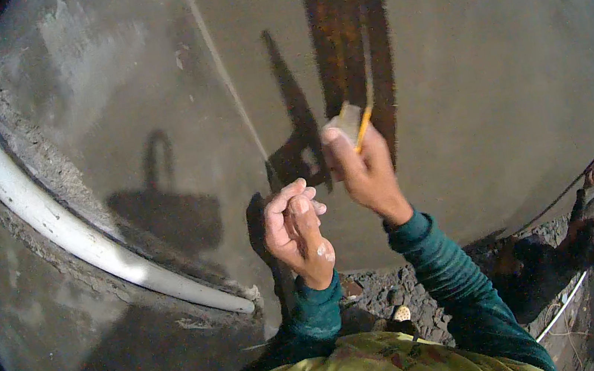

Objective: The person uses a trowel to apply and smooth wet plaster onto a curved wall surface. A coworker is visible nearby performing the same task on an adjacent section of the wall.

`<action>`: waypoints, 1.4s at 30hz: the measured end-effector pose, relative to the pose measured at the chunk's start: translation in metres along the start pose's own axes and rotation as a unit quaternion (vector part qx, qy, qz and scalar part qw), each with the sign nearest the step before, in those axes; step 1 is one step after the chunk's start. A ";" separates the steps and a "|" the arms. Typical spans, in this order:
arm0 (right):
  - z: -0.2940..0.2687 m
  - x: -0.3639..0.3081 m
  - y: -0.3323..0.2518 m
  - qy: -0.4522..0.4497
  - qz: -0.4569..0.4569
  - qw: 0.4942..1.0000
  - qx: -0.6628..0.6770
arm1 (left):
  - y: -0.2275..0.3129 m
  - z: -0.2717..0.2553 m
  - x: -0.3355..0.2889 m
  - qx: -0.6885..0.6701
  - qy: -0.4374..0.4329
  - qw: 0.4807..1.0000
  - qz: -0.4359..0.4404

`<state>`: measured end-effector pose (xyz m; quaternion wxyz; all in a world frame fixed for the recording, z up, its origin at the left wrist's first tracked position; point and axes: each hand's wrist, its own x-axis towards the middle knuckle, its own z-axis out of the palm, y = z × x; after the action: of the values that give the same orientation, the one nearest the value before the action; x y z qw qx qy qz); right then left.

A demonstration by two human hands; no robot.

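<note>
My right hand (pixel 366 172) is closed around the handle of a plastering trowel in front of a smooth grey plastered wall (pixel 494 84). The trowel's long, rust-brown rectangular blade (pixel 351 43) reaches upward from my hand along the wall. Pale and yellow parts (pixel 364 128) show at my fingers. To its left, my left hand (pixel 297 232) is raised with loosely bent fingers and the thumb toward me. Whitish smears mark it, and I see nothing in it. A thin pale line (pixel 227 82) runs down the wall left of the trowel.
A thick white pipe (pixel 94 242) curves along a rough channel in the wall at left. Rubble (pixel 432 299) lies below, near a pale perforated shoe (pixel 402 313). At lower right, another person (pixel 553 253) is close to the wall, with a hand (pixel 593 173) by a long thin edge.
</note>
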<state>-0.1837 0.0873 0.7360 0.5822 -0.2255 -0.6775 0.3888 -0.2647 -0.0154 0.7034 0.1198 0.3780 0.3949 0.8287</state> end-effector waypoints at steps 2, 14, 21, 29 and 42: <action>0.028 0.006 -0.003 -0.014 0.012 0.999 0.033 | 0.002 -0.003 -0.001 0.000 -0.005 1.000 0.011; 0.068 0.003 -0.028 0.020 -0.061 0.998 -0.017 | 0.020 -0.029 0.002 0.054 0.077 0.995 0.017; -0.042 -0.016 -0.033 0.098 0.017 0.994 0.044 | 0.018 -0.056 0.009 0.098 0.034 0.994 0.043; -0.259 -0.058 0.018 0.289 -0.004 0.942 -0.172 | 0.020 -0.046 -0.010 0.097 -0.056 0.993 0.018; 0.012 -0.042 0.005 0.051 -0.031 0.998 0.013 | 0.039 -0.033 -0.015 0.004 -0.013 0.999 0.037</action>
<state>-0.1865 0.0557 0.7058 0.6307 -0.2167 -0.6483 0.3674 -0.2744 -0.0675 0.7110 0.0932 0.4037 0.3822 0.8260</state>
